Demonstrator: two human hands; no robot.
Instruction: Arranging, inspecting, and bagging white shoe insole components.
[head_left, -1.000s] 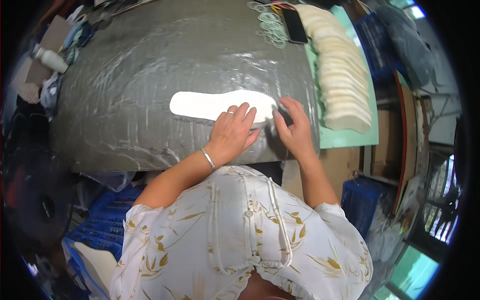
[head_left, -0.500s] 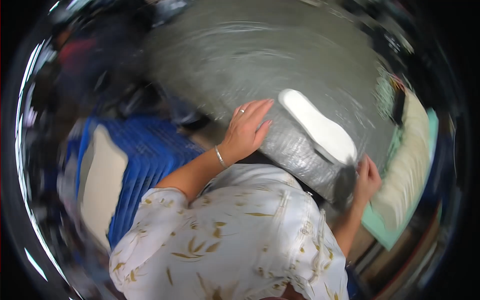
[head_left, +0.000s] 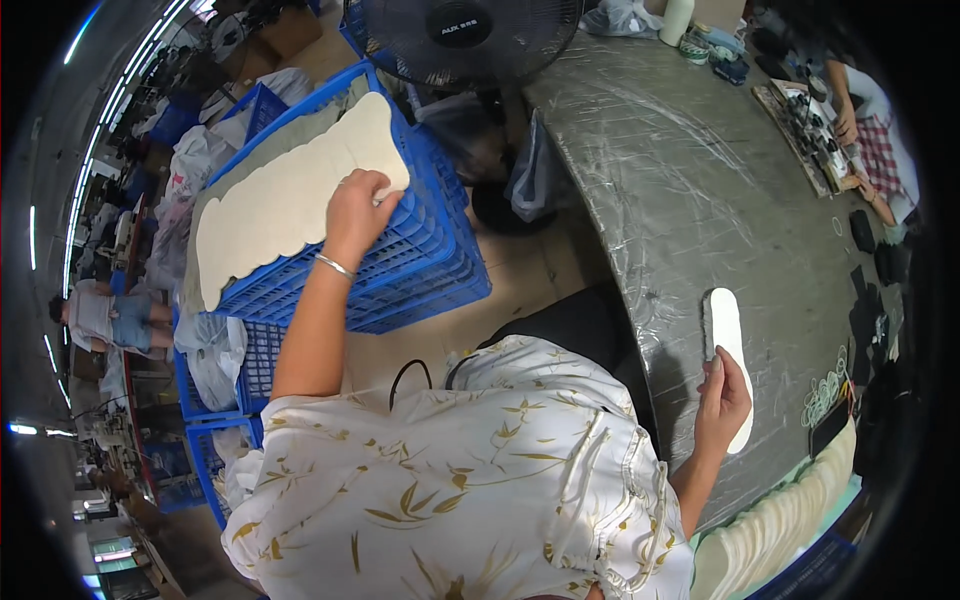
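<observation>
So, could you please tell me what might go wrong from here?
The left hand, at one end of the cream pieces in the top blue crate, might disturb neighbouring ones. The right hand, at the white insole on the table, could nudge it askew.

The left forearm [head_left: 312, 335] was extended forward, the left grip [head_left: 358, 208] palm-down with fingers [head_left: 372, 181] curled. The right forearm [head_left: 692, 492] slanted forward beside the torso [head_left: 450, 480]; the right grip [head_left: 722, 395] had its digits slightly bent, though whether they pinched was hard to tell.
</observation>
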